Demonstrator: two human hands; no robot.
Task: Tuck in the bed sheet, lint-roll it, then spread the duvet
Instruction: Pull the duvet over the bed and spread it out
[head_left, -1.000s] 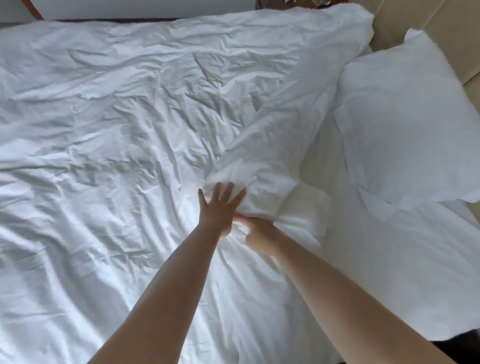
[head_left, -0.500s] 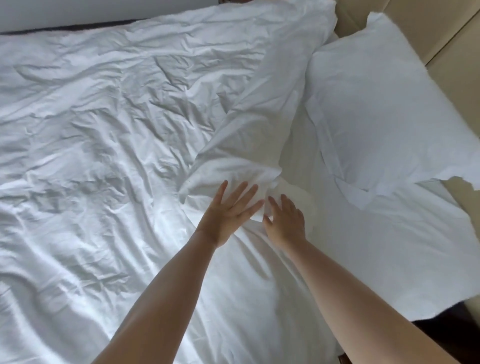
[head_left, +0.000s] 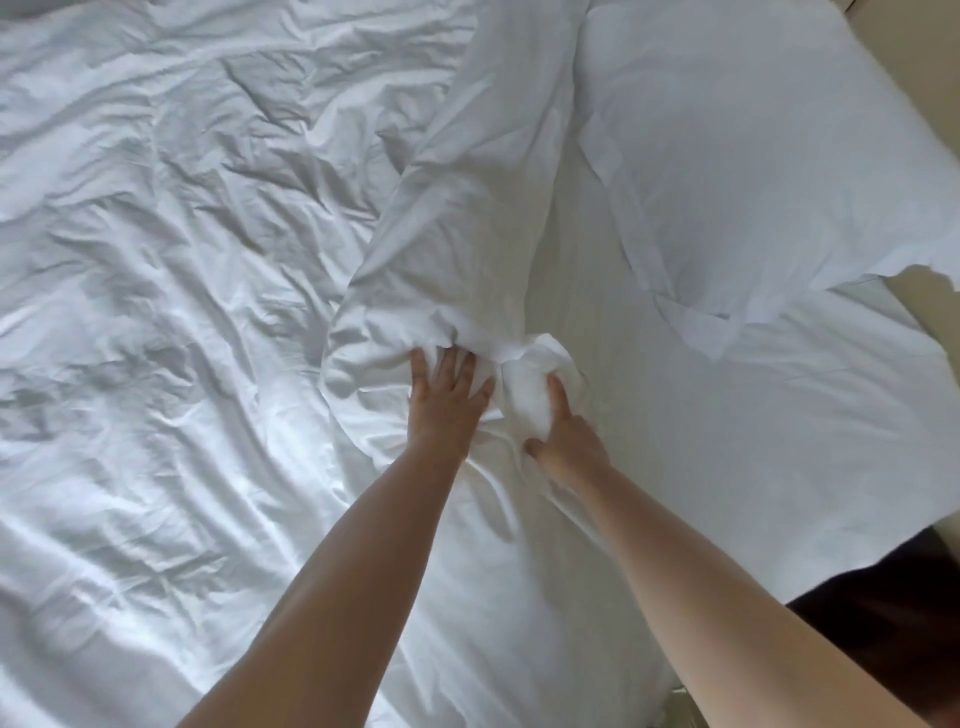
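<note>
duvet (head_left: 218, 291) carries no readable writing; left hand (head_left: 445, 402) lies flat, fingers spread and released, on its folded edge, right hand (head_left: 563, 441) clenches bunched duvet corner, fingertips hidden.

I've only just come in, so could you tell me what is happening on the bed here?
A person is making the bed. The left hand presses flat on the bunched edge of the white duvet, while the right hand grips a wad of it. The duvet is not yet spread; a pillow lies beside it on the bare sheet.
</note>
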